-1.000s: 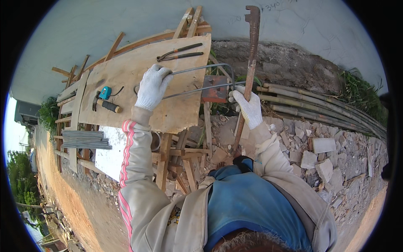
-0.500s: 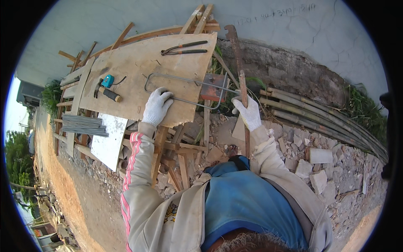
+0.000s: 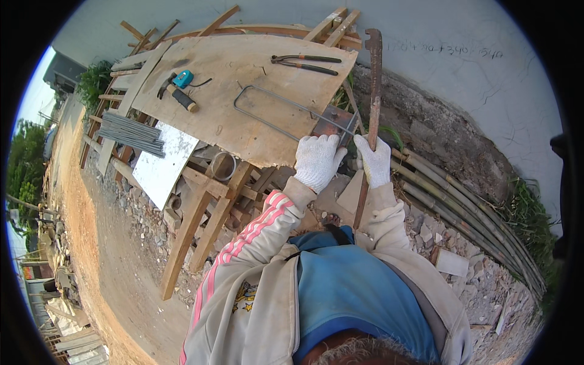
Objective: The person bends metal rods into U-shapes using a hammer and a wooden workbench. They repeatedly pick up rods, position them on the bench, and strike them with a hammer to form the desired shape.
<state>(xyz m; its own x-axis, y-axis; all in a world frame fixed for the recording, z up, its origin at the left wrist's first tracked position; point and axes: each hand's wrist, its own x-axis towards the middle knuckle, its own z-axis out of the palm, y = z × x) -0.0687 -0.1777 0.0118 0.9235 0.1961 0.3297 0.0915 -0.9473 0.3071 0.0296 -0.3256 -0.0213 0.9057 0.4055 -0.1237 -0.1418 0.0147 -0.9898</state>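
At six o'clock of the plywood bench [image 3: 243,79], left hand [image 3: 317,159] pins stiff bent rebar [image 3: 274,118]; right hand [image 3: 375,159] grips the heavy rusty bending lever [image 3: 372,91] mid-shaft.

An outdoor work site in daylight. A pale plastered wall [image 3: 255,18] runs along the top, with a rough, dark footing [image 3: 438,140] at its base. In front stands a makeshift desk [image 3: 243,115]: a worn plywood sheet on crossed timber legs [image 3: 194,225]. Loose planks [image 3: 146,42] lean behind it. A white board [image 3: 163,163] leans beside the legs. Bamboo poles [image 3: 468,213] lie along the wall at right, over broken rubble [image 3: 468,274]. At left runs a bare dirt path [image 3: 115,267], with green trees [image 3: 24,164] beyond.
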